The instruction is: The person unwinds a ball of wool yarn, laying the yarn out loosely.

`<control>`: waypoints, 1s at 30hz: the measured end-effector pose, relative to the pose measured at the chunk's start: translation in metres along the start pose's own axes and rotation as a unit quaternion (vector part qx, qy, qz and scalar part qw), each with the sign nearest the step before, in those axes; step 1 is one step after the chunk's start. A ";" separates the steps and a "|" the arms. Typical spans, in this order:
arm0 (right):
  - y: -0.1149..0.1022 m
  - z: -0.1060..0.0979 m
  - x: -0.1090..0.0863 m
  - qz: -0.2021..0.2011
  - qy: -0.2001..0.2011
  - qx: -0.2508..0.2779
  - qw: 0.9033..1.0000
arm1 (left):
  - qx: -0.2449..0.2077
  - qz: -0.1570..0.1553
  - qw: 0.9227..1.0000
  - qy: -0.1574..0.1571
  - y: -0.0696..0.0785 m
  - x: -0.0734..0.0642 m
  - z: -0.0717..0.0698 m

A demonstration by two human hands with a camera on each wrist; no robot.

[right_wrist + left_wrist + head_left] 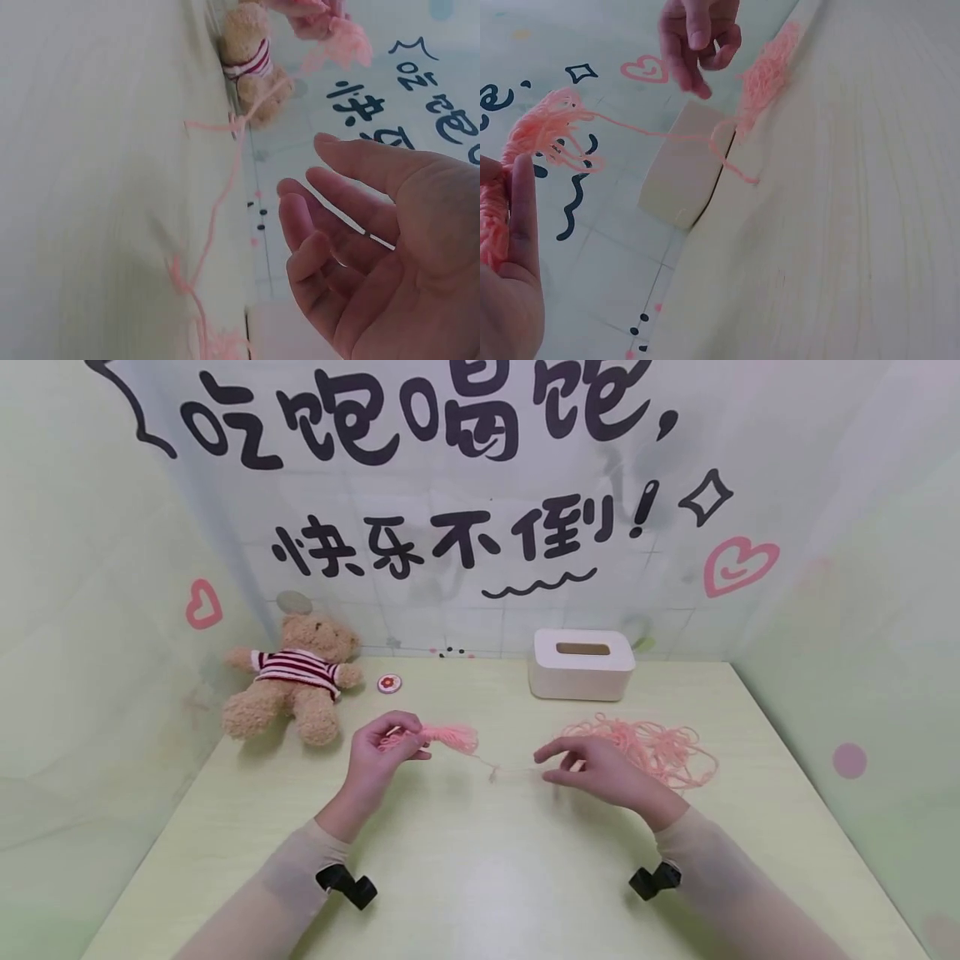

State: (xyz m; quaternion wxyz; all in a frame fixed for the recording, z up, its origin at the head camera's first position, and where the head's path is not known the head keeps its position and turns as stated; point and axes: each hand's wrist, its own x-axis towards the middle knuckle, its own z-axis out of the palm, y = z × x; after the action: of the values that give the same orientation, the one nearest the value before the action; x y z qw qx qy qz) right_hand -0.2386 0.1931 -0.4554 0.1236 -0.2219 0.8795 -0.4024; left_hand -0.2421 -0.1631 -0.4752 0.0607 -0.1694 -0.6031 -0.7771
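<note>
My left hand (372, 758) grips a bundle of pink yarn (456, 738) around its middle, its looped end sticking out to the right. A single strand (645, 133) leaves the bundle and runs rightward toward a tangled heap of pink yarn (667, 752). Just in front of that heap hovers my right hand (603, 774), fingers loosely bent with nothing between them. In the right wrist view the strand (217, 206), with a small knot or kink in it, passes apart from the right fingers. Part of the heap is hidden behind the right hand.
Along the back of the table stand a teddy bear (296, 681) in a striped shirt at left, and a white tissue box (581, 667) behind the heap. A small round badge (389, 683) lies beside the bear. Printed curtains (450, 602) enclose the back and sides.
</note>
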 end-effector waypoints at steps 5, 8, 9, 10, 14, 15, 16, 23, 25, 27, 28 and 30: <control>-0.021 0.026 0.020 0.006 -0.027 0.109 0.994 | -0.003 -0.005 1.000 -0.018 0.001 0.001 0.015; -0.032 0.039 0.029 0.015 -0.038 0.188 0.981 | -0.004 -0.007 1.000 -0.020 0.001 0.000 0.020; -0.035 0.042 0.031 0.018 -0.035 0.207 0.978 | -0.005 -0.008 1.000 -0.018 0.002 0.000 0.021; -0.037 0.044 0.032 0.021 -0.030 0.222 0.974 | -0.005 -0.009 1.000 -0.017 0.002 0.000 0.022; -0.040 0.048 0.031 0.032 0.004 0.235 0.971 | 0.000 -0.014 1.000 -0.004 0.003 0.000 0.020; -0.039 0.048 0.029 0.032 0.013 0.230 0.973 | 0.001 -0.013 1.000 -0.001 0.003 0.000 0.018; -0.038 0.046 0.027 0.031 0.019 0.223 0.974 | 0.003 -0.012 1.000 0.001 0.004 -0.001 0.016; -0.027 0.031 0.004 0.026 0.050 0.155 0.986 | 0.022 0.002 1.000 -0.009 0.009 -0.001 0.003; -0.023 0.027 -0.003 0.031 0.059 0.144 0.987 | 0.026 0.007 1.000 -0.011 0.010 0.000 -0.001; -0.018 0.022 -0.009 0.037 0.068 0.132 0.988 | 0.028 0.013 1.000 -0.006 0.012 0.001 -0.005; -0.015 0.019 -0.012 0.042 0.074 0.124 0.989 | 0.029 0.016 0.999 -0.003 0.013 0.002 -0.007; -0.008 0.014 -0.018 0.050 0.083 0.112 0.989 | 0.024 0.020 1.000 0.005 0.015 0.003 -0.011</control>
State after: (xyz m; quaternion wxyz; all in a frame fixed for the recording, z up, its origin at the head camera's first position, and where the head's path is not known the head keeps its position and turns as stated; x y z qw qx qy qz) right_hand -0.2149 0.1879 -0.4580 0.0944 -0.1285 0.8461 -0.5086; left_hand -0.2427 -0.1769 -0.4627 0.0830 -0.1757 -0.6176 -0.7621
